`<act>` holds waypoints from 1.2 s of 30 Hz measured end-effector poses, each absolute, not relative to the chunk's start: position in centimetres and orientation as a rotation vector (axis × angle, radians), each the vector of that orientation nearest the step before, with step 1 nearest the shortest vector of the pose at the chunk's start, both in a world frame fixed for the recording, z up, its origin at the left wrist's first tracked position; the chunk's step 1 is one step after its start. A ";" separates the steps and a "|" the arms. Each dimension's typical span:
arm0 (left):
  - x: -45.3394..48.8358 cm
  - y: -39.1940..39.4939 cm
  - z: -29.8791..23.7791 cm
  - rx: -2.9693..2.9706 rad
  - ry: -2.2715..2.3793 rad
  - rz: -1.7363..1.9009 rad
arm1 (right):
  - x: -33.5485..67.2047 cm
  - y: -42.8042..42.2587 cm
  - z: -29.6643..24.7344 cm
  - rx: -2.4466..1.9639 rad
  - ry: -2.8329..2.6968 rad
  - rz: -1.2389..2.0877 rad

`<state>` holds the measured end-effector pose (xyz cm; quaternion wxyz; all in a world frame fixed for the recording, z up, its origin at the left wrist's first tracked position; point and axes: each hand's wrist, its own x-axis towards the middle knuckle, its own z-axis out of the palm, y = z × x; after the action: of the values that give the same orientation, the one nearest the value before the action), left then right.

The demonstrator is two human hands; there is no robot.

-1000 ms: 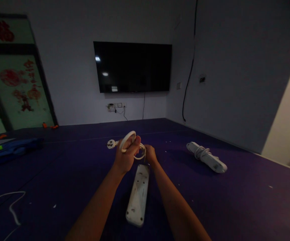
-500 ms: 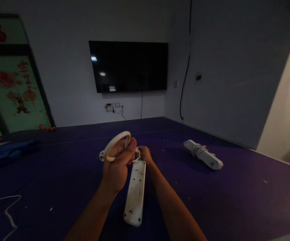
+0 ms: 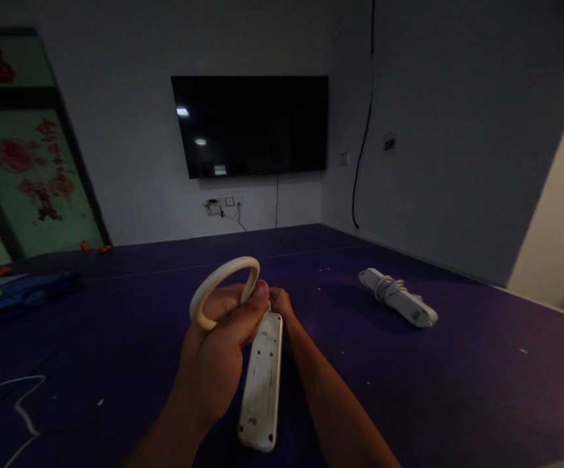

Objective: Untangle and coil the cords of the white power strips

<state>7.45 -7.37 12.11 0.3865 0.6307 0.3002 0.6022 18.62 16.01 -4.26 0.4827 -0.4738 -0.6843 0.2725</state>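
L hand, frame centre-low, fist closed on looped cord arching above thumb. R hand just right of it, gripping far end of white power strip; strip runs toward bottom centre. Second strip, cord-wrapped, lies on purple floor right of centre, well apart.

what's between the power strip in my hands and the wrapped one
Only bare purple floor with small white specks, in the head view.
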 end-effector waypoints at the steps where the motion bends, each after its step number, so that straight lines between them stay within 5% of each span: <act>1: 7.4 -7.5 12.1 1.599 0.767 1.533 | 18.6 16.0 -4.2 -1.162 -1.654 0.658; 15: -0.6 -3.4 16.2 1.616 0.898 1.449 | 19.7 16.4 0.8 -1.193 -1.444 0.675; 36: -3.3 6.0 11.4 1.049 1.353 1.716 | 19.8 15.9 4.1 -0.860 -1.240 0.612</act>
<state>-3.30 6.00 11.42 0.3509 0.4051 0.5227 0.6630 19.78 15.86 4.11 0.6864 -0.3842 -0.5537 0.2732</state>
